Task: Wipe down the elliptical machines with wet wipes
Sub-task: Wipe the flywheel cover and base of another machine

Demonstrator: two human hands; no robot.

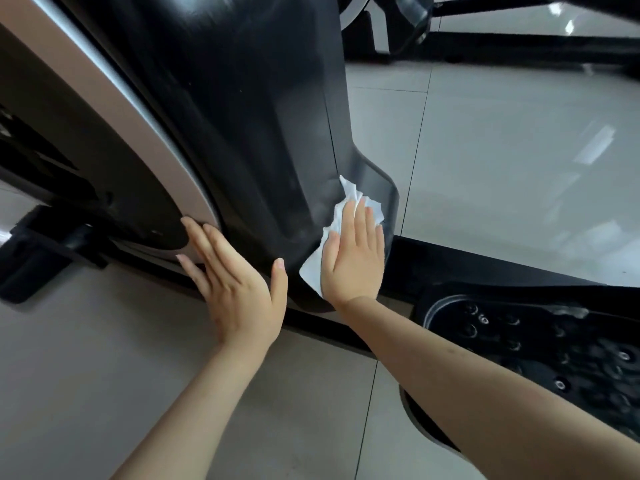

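Bracing at eight o'clock with the left hand, fingers released and straight against the lower edge of the silver panel, thumb toward the black housing. Pressing the wet wipe flat onto the housing's flared foot, just past centre toward five o'clock, with the right hand: fingers straight, nothing clenched, wipe bunched and poking out beyond the fingertips. Could well slip from under that open palm on the curved lip and drop to the tiled floor. Further right, a black rail just below the foot and the studded pedal at four o'clock, crowding the forearm's sweep.
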